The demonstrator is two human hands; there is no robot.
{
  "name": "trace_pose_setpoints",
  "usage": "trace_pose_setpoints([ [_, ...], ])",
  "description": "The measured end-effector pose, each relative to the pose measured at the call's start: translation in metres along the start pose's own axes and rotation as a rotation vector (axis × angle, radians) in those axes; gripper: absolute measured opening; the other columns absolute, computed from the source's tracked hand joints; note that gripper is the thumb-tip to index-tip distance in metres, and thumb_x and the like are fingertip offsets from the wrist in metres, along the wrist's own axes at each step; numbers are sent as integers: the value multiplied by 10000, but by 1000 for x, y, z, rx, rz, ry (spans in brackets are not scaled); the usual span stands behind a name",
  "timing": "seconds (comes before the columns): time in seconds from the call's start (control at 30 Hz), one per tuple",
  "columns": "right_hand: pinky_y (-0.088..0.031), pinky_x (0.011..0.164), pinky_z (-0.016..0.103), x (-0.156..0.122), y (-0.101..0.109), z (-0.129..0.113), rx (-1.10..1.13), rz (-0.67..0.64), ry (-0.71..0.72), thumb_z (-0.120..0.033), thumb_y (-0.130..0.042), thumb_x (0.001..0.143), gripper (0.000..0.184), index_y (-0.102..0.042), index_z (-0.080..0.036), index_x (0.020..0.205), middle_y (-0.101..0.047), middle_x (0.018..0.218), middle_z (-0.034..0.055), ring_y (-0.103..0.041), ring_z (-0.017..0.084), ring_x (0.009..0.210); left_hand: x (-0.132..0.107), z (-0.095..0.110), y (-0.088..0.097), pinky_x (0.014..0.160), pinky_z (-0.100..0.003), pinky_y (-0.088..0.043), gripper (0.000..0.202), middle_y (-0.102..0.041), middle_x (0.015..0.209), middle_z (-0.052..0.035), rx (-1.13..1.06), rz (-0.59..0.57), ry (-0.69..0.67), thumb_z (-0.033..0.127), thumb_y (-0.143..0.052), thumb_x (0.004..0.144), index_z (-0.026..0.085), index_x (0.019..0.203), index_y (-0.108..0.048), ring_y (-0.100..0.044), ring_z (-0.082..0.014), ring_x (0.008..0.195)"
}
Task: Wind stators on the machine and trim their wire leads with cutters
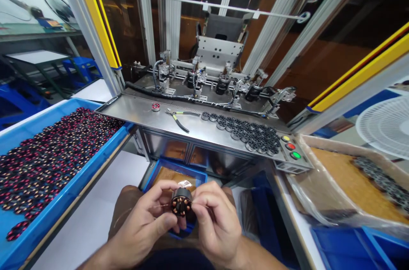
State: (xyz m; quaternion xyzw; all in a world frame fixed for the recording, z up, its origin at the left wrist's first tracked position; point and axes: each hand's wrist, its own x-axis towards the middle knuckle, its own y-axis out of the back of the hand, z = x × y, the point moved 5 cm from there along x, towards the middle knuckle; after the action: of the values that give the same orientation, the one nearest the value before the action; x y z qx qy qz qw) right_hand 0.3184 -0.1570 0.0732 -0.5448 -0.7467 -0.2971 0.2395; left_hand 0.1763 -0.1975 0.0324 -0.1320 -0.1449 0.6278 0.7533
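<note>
Our left hand (145, 221) is clamped around a dark coil (181, 202) with copper windings, held up above our lap. Our right hand (217, 219) has thumb and finger pinched together on a thin wire (208, 207) at the coil's right edge. Beyond us, pliers (179, 122) lie on the metal bench (134, 110) between a red coil (155, 107) and many dark rings (252, 131). Left of us, a blue bin (64, 199) holds wound coils (64, 155).
</note>
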Motion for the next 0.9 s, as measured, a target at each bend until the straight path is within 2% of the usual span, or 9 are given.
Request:
trace_pose_setpoints([
  [0.23,-468,625,261,0,4,-7,-70,-68,10,-25,-549,856,164,-591,-180,887,-593,747,23,-557,139,690,2,-5,-4,646,-259,-552,330,-693,861,-30,-148,-3,4,424,-618,882,264,1170,-607,-693,-170,744],
  [0.33,-455,625,251,1,6,-8,-93,-50,-26,-34,-545,867,155,-600,-178,857,-587,736,18,-561,134,698,1,-4,-2,621,-253,-557,284,-682,1015,-49,-188,-19,-25,419,-625,877,279,1124,-632,-705,-178,768],
  [0.4,-447,621,238,3,7,-7,-73,-31,-66,-41,-536,882,159,-603,-175,829,-586,728,14,-564,123,692,1,-2,2,687,-262,-568,206,-636,1191,-61,-175,7,-55,366,-645,876,272,1060,-652,-698,-183,868],
  [0.47,-439,610,228,6,7,-5,-50,-17,-107,-55,-539,893,161,-602,-171,801,-582,718,9,-559,110,672,2,1,4,807,-280,-557,165,-610,1256,-57,-158,44,-103,317,-679,860,259,1011,-650,-669,-190,993],
  [0.57,-435,598,225,8,7,-2,-23,-19,-150,-73,-545,898,162,-595,-169,778,-575,709,8,-555,107,659,5,6,4,946,-332,-508,178,-660,1163,-39,-184,84,-172,282,-731,822,255,959,-620,-635,-222,1116],
  [0.7,-457,621,251,6,6,1,20,-49,-98,-61,-545,882,138,-598,-172,820,-587,732,19,-568,129,686,7,7,3,988,-367,-480,301,-675,1133,-22,-255,149,-221,270,-802,749,273,959,-587,-599,-261,1204],
  [0.73,-468,636,259,5,7,1,23,-57,-64,-54,-547,875,134,-600,-173,848,-597,745,24,-578,137,702,7,4,3,973,-350,-487,377,-666,1154,-32,-259,149,-204,317,-827,715,276,1001,-586,-603,-258,1192],
  [0.8,-486,655,267,4,9,1,8,-77,1,-44,-551,871,143,-599,-175,898,-620,776,36,-599,148,732,9,-5,-1,867,-297,-527,491,-681,1086,-61,-236,67,-79,436,-829,680,244,1064,-591,-662,-225,1045],
  [0.9,-502,657,264,3,11,-1,-52,-130,60,-62,-559,889,127,-597,-177,927,-635,796,47,-614,149,736,9,-19,-10,624,-228,-525,464,-704,799,-55,-189,-104,137,514,-732,759,172,1046,-604,-685,-158,710],
])
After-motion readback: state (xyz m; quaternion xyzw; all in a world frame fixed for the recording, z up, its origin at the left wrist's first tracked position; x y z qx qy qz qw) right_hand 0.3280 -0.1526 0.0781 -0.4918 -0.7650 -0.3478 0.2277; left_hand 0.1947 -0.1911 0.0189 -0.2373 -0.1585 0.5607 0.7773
